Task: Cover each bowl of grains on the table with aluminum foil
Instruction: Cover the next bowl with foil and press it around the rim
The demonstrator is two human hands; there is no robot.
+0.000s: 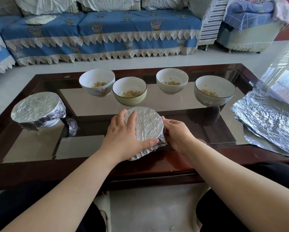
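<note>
Dark wooden coffee table with a glass top (39, 136), person seated at its near edge.

Item: round bowl wrapped in crinkled aluminum foil (146, 126), near centre of the table, just in front of the person. Left hand (123, 133) lies over its left side, fingers spread on the foil top, thumb curled against the near rim. Right hand (175, 133) cups the right side, fingers curled round the foil at the rim.

Item: second foil-covered bowl (36, 108), far left of the table, white base showing under the foil skirt. A small scrap of crumpled foil (72, 125) lies just beside it.

Item: four uncovered bowls of pale grains in a loose row behind the held bowl: a white bowl with a floral print (96, 82), a pale green bowl with a dark rim (129, 91), a plain white bowl (172, 80), a grey-white bowl with a dark rim (214, 91).

Item: stack of loose creased aluminum foil sheets (267, 121), right end of the table.

Behind: sofa under a blue patterned cover with lace trim (100, 34).
</note>
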